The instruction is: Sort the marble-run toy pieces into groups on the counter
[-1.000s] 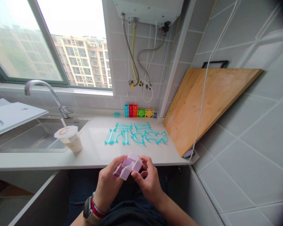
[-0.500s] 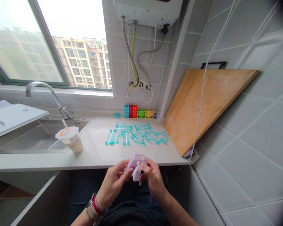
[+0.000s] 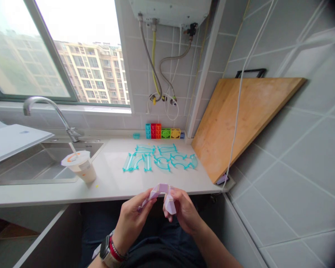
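Observation:
A pale purple twisty snake puzzle (image 3: 163, 188), made of angular wedge segments, is bent into an arch just in front of the counter's edge. My left hand (image 3: 132, 214) pinches its left part between thumb and fingers, which hide some of it. The right end hangs downward, gripped by the fingers of my right hand (image 3: 186, 211). Beyond my hands, clear turquoise plastic track-like pieces (image 3: 162, 163) lie spread on the white counter (image 3: 108, 186). At the back by the wall stand red blocks (image 3: 156, 131), green blocks (image 3: 165, 133) and yellow blocks (image 3: 175, 133).
To the left, a lidded drink cup (image 3: 79, 167) with a straw stands beside the metal sink (image 3: 47, 160). A white board (image 3: 16, 137) lies over the sink's far left. On the right leans a wooden board (image 3: 245, 119), with a white cable (image 3: 238, 111) hanging across it.
The puzzle has been opened from a compact fold into an arch. Its right end has swung rightward and away from my left hand's fingers, and the view has shifted slightly.

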Motion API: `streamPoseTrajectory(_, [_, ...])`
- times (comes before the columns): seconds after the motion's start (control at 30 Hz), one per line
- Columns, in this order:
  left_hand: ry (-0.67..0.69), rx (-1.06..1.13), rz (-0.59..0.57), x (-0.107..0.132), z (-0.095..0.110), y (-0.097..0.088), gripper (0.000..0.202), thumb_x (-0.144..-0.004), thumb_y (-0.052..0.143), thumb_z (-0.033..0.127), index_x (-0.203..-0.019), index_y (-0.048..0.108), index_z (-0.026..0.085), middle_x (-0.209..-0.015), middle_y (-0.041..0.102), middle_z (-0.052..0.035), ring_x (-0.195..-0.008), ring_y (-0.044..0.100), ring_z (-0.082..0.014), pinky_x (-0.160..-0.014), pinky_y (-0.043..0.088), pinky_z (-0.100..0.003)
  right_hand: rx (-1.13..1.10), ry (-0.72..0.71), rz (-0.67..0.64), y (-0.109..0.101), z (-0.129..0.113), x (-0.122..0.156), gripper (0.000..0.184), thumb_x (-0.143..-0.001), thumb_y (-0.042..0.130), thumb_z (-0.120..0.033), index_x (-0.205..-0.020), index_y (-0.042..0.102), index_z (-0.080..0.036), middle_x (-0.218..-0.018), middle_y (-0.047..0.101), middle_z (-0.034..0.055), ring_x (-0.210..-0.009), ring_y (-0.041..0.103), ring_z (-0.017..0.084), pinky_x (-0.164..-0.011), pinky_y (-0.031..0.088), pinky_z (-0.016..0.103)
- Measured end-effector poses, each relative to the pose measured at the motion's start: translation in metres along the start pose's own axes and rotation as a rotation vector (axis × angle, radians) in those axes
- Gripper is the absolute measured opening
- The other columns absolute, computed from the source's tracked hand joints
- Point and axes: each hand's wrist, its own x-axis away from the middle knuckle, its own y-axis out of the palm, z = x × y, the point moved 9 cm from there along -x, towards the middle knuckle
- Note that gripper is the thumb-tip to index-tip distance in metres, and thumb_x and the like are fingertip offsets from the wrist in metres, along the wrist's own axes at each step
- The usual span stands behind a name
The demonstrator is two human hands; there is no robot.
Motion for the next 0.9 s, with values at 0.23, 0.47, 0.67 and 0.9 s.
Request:
streamPoseTrajectory(0.23, [0.1,-0.092,-0.033,-0.003,0.017,-0.004,0.029,-0.095,0.064,0.024,-0.123,0.073,0.019,-0.118,0.077,-0.0082,-0.102,0.075,-0.0218,-0.094,0.058,-0.028,-0.054,0.147,-0.101,0.002,-0.007,0.004,0.039,-0.088,0.053,-0.049,-0.071,0.058,-0.015,-0.048,0.052,-0.0019,-0.04,0.047,0.01,-0.035,0.034,0.017])
streamPoseTrajectory(0.47, [0.1,-0.111,-0.1,-0.005,0.024,0.0,0.027,-0.095,0.064,0.027,-0.119,0.074,0.02,-0.113,0.079,-0.0071,-0.096,0.077,-0.0214,-0.088,0.061,-0.027,0.209,0.137,-0.163,0.006,-0.013,0.002,0.051,-0.089,0.055,-0.062,-0.078,0.064,-0.013,-0.06,0.062,0.0026,-0.048,0.06,0.013,-0.04,0.043,0.019])
streamPoseTrajectory(0.67, [0.081,-0.134,-0.048,-0.003,0.023,-0.001,0.027,-0.095,0.064,0.029,-0.118,0.075,0.019,-0.112,0.079,-0.0079,-0.094,0.077,-0.0222,-0.087,0.06,-0.027,0.286,0.025,-0.076,0.008,-0.019,-0.002,0.055,-0.094,0.049,-0.06,-0.06,0.056,-0.017,-0.043,0.051,-0.0015,-0.035,0.043,0.008,-0.037,0.03,0.019])
streamPoseTrajectory(0.9, [-0.051,-0.126,-0.107,-0.003,0.014,0.003,0.029,-0.096,0.061,0.033,-0.118,0.075,0.019,-0.099,0.08,-0.0018,-0.081,0.073,-0.0163,-0.078,0.057,-0.022,0.288,-0.009,0.007,0.0,-0.004,-0.004,0.054,-0.094,0.049,-0.064,-0.069,0.057,-0.017,-0.043,0.051,-0.0034,-0.034,0.042,0.008,-0.037,0.027,0.02])
